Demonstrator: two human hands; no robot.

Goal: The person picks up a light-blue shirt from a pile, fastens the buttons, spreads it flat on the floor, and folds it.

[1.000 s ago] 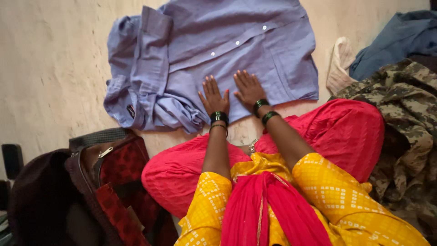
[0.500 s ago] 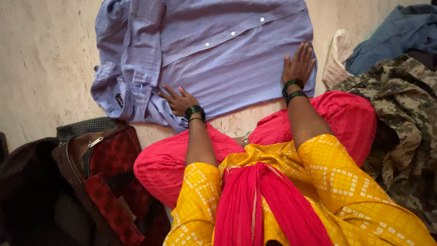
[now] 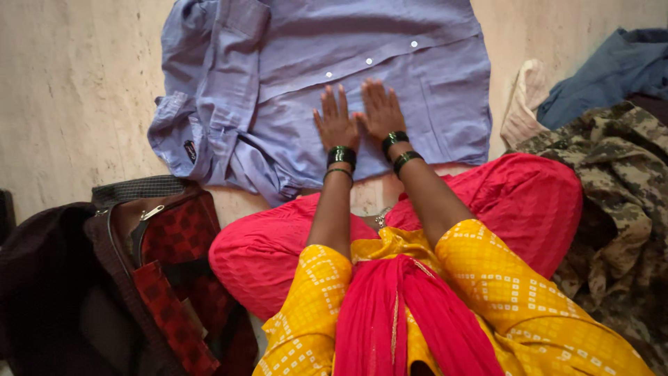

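The left hand [image 3: 337, 122] and the right hand [image 3: 380, 111] lie flat, palms down, fingers spread and pointing away from the body, side by side and almost touching at the thumbs, holding nothing; each wrist carries dark green bangles [image 3: 342, 156]. Both press on the lower middle of a lilac button-up shirt [image 3: 292, 76] spread front-up on the pale stone floor [image 3: 76, 104]. The shirt lies directly ahead of the hands, just beyond the knees in red trousers [image 3: 536, 195]. Its long axis, going by the row of white buttons [image 3: 369, 60], runs from lower left to upper right across the view, so the hands sit just on the near side of the placket, the right hand a little closer to it. To the left the cloth is bunched: a sleeve with its cuff [image 3: 170, 115] is folded over the body of the shirt, nearer to the left hand, while the right side lies smooth and flat. Farther out, an open maroon checked bag [image 3: 160, 257] sits by the left knee, and on the right are a camouflage garment [image 3: 612, 160], a blue cloth [image 3: 605, 69] and a cream cloth [image 3: 525, 101], all apart from the shirt.
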